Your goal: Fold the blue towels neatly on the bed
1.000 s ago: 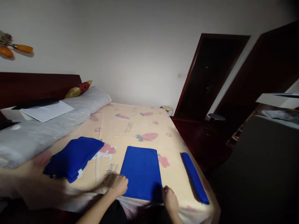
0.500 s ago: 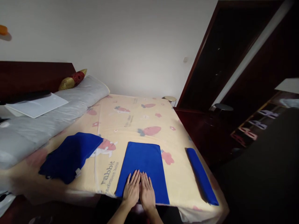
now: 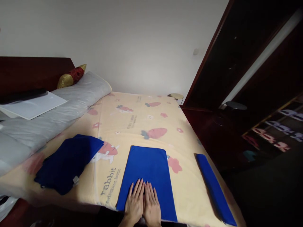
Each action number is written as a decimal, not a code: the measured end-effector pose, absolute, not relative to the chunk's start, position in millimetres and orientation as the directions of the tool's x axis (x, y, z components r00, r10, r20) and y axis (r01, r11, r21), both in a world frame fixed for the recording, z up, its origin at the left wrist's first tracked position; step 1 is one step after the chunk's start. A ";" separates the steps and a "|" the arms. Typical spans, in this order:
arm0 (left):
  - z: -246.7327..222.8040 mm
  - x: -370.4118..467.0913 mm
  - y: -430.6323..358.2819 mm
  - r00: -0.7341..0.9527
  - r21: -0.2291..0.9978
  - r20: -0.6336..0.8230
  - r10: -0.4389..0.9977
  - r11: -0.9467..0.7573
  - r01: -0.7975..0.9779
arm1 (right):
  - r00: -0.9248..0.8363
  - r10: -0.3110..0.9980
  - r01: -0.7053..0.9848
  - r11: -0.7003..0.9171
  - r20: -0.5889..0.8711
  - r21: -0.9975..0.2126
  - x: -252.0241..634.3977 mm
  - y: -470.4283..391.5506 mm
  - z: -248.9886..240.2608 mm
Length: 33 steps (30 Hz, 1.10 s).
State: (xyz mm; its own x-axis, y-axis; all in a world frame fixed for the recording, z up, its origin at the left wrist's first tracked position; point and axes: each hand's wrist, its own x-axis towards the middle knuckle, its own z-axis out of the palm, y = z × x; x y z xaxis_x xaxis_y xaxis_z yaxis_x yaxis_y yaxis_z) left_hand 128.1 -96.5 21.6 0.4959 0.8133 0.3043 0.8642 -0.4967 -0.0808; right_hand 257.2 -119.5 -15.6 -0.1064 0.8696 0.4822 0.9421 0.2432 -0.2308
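A blue cloth (image 3: pixel 146 164), folded into a flat rectangle, lies at the front edge of the bed. My left hand (image 3: pixel 134 200) rests flat on its near part, fingers stretched forward. Beside it, my right hand (image 3: pixel 151 203) also lies flat on the cloth, with the two hands touching or nearly so. Off to the left is a loose stack of blue cloths (image 3: pixel 67 164) with a small white tag. A rolled blue cloth (image 3: pixel 215 189) lies along the right edge of the bed.
The bed (image 3: pixel 127 126) has a yellow sheet with carrots and rabbits. A grey quilt (image 3: pixel 78 99) lies along the headboard with a white board (image 3: pixel 35 105) on it, near a red and gold pillow (image 3: pixel 71 77). Stools (image 3: pixel 177 96) and a shoe rack (image 3: pixel 272 138) stand beyond.
The view has tilted and shifted slightly, so the cloths appear lower in the picture. Both hands remain flat on the folded cloth.
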 end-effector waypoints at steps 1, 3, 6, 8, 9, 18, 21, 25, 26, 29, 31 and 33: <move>21.1 128.1 -96.5 0.496 -0.074 0.296 0.816 -0.498 0.864 | -0.093 0.873 0.943 0.232 0.480 -0.239 256.7 -119.4 -17.8; 20.4 128.2 -96.3 0.497 -0.066 0.287 0.819 -0.500 0.863 | -0.092 0.871 0.944 0.230 0.483 -0.237 257.0 -118.5 -21.8; 19.0 128.6 -94.9 0.501 -0.065 0.279 0.819 -0.504 0.861 | -0.136 0.855 0.946 0.263 0.500 -0.192 260.7 -115.3 -26.4; 16.7 129.1 -93.1 0.498 -0.058 0.264 0.826 -0.502 0.863 | -0.161 0.843 0.945 0.282 0.513 -0.168 262.6 -112.4 -28.7; 15.1 129.5 -91.9 0.496 -0.051 0.253 0.830 -0.501 0.864 | -0.158 0.838 0.944 0.282 0.522 -0.168 262.7 -110.7 -29.8; 6.0 122.2 -80.6 0.505 -0.061 0.343 0.792 -0.518 0.853 | -0.137 0.796 0.958 0.257 0.590 -0.125 270.9 -97.0 -33.9; 11.0 97.5 -84.7 0.502 -0.095 0.416 0.758 -0.512 0.854 | -0.137 0.787 0.974 0.218 0.602 -0.064 299.5 -104.1 -36.0; 14.7 60.8 -92.7 0.450 -0.109 0.473 0.757 -0.457 0.883 | -0.122 0.758 0.987 0.158 0.641 0.001 339.6 -118.9 -48.7; 14.3 55.3 -93.7 0.441 -0.103 0.473 0.763 -0.449 0.888 | -0.108 0.759 0.990 0.143 0.642 -0.003 345.4 -121.2 -52.9; 12.2 51.0 -94.0 0.411 -0.076 0.461 0.787 -0.426 0.902 | -0.027 0.755 0.995 0.086 0.655 -0.058 349.1 -122.8 -61.5; 14.0 55.4 -93.5 0.393 -0.063 0.461 0.796 -0.412 0.909 | 0.005 0.745 0.993 0.078 0.667 -0.094 343.4 -121.1 -58.9; 20.5 61.8 -93.3 0.403 -0.067 0.466 0.788 -0.422 0.904 | -0.011 0.745 0.990 0.102 0.667 -0.098 335.0 -119.1 -48.0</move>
State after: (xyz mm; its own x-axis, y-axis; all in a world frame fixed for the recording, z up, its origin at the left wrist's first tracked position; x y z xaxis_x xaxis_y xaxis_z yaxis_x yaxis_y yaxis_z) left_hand 61.8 -93.3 20.5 0.4026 0.7882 0.4655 0.9039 -0.4225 -0.0666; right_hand 335.0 -119.1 -48.0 -0.0106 0.7450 0.6670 0.9899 0.1020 -0.0983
